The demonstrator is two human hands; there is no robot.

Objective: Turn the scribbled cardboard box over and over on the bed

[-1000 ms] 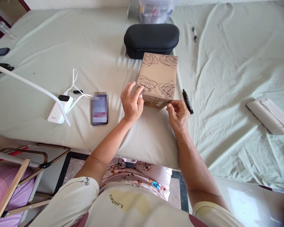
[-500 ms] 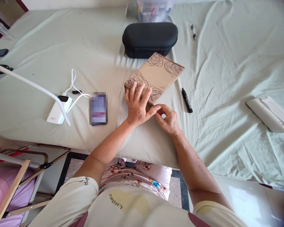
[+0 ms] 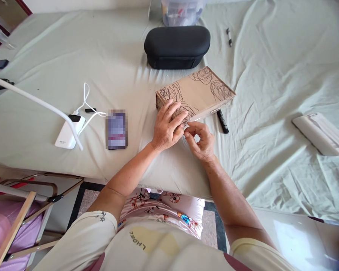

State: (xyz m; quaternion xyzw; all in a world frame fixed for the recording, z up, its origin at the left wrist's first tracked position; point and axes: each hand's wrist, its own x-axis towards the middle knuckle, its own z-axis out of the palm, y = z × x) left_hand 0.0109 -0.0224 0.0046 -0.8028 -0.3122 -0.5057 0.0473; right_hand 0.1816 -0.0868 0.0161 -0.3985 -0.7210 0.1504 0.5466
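A brown cardboard box with black scribbled circles at its corners lies at an angle on the cloth-covered table. My left hand grips its near left corner, fingers across the top and thumb down by the near side. Just beside that corner, my right hand is closed in a pinch, thumb against forefinger. Whatever sits between those fingertips, if anything, is too small to make out. A black marker lies to the right of the box, its upper end hidden behind the box's edge.
Behind the box sits a black hard case, with a clear plastic tub further back. Leftward are a phone, a white power bank with a cable and a white curved arm. A pen and a white pouch-like object lie rightward.
The box has turned clockwise and shifted right, now covering the marker's upper end. My left thumb has drawn back from my right fingertips, and the two hands are slightly apart.
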